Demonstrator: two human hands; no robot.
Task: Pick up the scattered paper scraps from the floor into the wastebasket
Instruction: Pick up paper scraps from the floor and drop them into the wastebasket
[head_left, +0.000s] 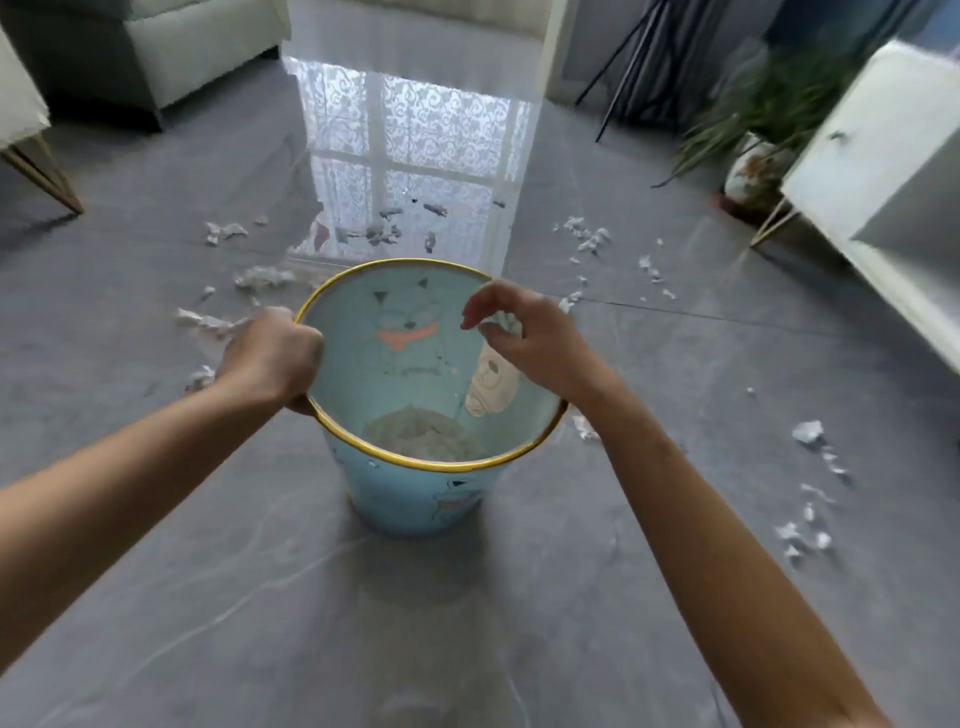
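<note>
Paper scraps (224, 231) litter the floor (260, 597) at left; my left hand (270, 358) grips the gold rim of the blue wastebasket (415, 499); my right hand (524, 338) pinches a white scrap (500, 326) over its mouth; more scraps (808, 431) lie right

Our left forearm (130, 467) and right forearm (727, 519) are bare from the view's edge to the wrists; our left hand (270, 353) and right hand (535, 343) are bare as well.

Soft daylight throws a bright window glare on the glossy floor (415, 130) beyond the left hand (270, 356) and right hand (532, 338), while the plant (763, 109) farther right smears with blur.
</note>
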